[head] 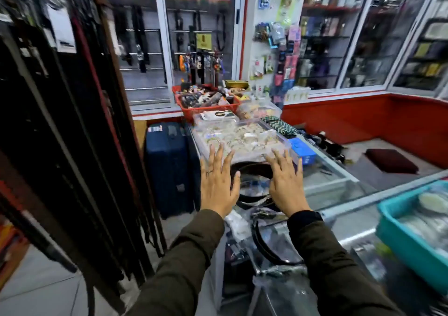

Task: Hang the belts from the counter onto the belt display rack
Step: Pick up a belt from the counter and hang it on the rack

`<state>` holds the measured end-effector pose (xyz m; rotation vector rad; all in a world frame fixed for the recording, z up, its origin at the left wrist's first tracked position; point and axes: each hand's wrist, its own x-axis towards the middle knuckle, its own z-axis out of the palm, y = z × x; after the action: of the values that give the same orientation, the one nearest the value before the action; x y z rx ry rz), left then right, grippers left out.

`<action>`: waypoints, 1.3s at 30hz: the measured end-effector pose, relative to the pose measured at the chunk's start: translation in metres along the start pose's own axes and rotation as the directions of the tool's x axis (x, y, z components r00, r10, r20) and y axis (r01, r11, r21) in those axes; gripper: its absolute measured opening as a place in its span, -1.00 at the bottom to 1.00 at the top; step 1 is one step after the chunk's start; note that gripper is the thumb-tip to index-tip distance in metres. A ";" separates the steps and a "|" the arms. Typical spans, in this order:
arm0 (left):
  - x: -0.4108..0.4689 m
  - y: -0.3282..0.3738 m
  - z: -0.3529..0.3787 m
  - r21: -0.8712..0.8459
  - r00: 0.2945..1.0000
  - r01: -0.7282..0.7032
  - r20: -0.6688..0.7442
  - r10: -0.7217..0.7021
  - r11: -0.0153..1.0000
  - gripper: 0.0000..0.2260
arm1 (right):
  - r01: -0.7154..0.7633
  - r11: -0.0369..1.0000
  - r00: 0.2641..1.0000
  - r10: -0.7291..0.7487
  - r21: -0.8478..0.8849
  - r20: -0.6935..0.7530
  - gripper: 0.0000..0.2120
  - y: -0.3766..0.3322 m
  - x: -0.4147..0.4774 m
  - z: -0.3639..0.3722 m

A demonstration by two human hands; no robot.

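Observation:
A pile of dark coiled belts [254, 185] lies on the glass counter [334, 185], some in clear plastic wrap. A further black belt [264, 245] loops nearer to me. My left hand [218, 185] and my right hand [286, 185] hover over the pile, one on each side, fingers spread and holding nothing. On the left stands the belt display rack [60, 131], full of long dark hanging belts. The view is blurred.
Behind the belts sits a clear tray of bangles [240, 138], then a red basket [206, 102] of small goods. A blue box [303, 151] is to the right, a teal bin [412, 233] at near right. A navy suitcase [167, 168] stands on the floor beside the counter.

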<state>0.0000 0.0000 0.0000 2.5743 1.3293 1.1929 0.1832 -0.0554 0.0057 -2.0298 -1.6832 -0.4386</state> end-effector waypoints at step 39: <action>0.013 -0.009 -0.009 -0.127 0.981 -0.007 0.189 0.031 0.992 -0.75 | 0.136 0.990 0.963 -0.123 -0.038 0.239 -0.76 -0.002 0.023 -0.043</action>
<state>-0.0075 0.0115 0.0117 2.5420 1.1557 0.9680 0.1876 -0.0591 0.0541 -2.0868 -1.9736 -0.2972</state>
